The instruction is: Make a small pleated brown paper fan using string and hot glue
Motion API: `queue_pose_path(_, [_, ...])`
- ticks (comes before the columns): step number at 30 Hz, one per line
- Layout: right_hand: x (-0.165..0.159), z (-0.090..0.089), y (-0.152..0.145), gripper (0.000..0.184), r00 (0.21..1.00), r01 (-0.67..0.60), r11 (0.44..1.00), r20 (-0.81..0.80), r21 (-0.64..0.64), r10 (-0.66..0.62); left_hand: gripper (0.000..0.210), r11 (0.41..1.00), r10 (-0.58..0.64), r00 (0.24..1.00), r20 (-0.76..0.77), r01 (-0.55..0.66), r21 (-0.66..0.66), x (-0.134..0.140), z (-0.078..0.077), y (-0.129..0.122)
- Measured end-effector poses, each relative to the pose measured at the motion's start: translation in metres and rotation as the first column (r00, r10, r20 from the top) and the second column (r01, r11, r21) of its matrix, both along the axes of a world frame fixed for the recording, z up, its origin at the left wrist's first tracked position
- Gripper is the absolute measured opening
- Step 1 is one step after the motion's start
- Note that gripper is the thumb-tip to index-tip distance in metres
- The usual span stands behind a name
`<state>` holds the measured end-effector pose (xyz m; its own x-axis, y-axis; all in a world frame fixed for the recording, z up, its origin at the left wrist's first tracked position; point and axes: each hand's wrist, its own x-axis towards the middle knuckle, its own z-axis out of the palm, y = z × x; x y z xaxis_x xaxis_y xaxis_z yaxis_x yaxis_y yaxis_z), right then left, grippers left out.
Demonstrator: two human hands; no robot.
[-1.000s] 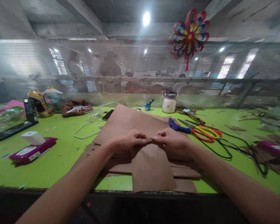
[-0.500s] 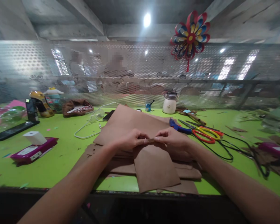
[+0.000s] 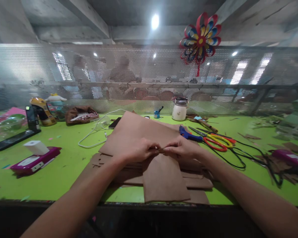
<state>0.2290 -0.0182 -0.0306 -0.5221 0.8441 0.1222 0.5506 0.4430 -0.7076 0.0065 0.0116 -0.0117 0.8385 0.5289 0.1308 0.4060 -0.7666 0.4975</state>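
A piece of brown kraft paper (image 3: 165,180) hangs toward me from my fingers, its upper edge pinched and bunched between both hands. My left hand (image 3: 147,150) grips that edge with thumb and fingers closed. Close beside it, almost touching, my right hand (image 3: 177,147) pinches the same edge from the other side. The fingers hide most of the gripped part. Beneath and behind lies a pile of larger brown paper sheets (image 3: 136,129), some folded, one with small cut slots at its left.
Right of the paper lie a blue-handled glue gun (image 3: 190,135) and scissors (image 3: 220,142) with red and yellow handles, amid black cable. A white jar (image 3: 179,109) and small blue bottle (image 3: 157,114) stand behind. Purple power strip (image 3: 36,162) at left; green tabletop (image 3: 72,178) around.
The lower edge of the held paper has shifted slightly up and left. Both hands keep their pinch in nearly the same place, and the whole view has drifted a little.
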Motion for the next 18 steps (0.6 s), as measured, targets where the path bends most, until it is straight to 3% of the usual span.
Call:
queue_pose_path(5, [-0.002, 0.0, 0.001, 0.034, 0.998, -0.037, 0.999, -0.046, 0.037, 0.038, 0.027, 0.999, 0.021, 1.0, 0.011, -0.021, 0.047, 0.0, -0.006, 0.003])
queue_pose_path(9, [-0.008, 0.009, -0.009, 0.028, 0.997, -0.081, 0.99, 0.014, 0.114, 0.08, 0.027, 1.0, 0.011, 1.0, 0.0, -0.011, 0.029, 0.0, -0.006, 0.004])
queue_pose_path(14, [-0.015, 0.018, -0.025, 0.028, 0.987, -0.013, 0.962, 0.159, 0.273, -0.032, 0.03, 0.999, -0.006, 1.0, -0.027, 0.007, 0.034, 0.001, -0.002, -0.001])
queue_pose_path(18, [-0.01, 0.015, -0.018, 0.031, 0.981, -0.014, 0.956, 0.189, 0.295, -0.044, 0.036, 0.986, 0.097, 0.986, -0.137, -0.076, 0.149, 0.0, 0.0, -0.002])
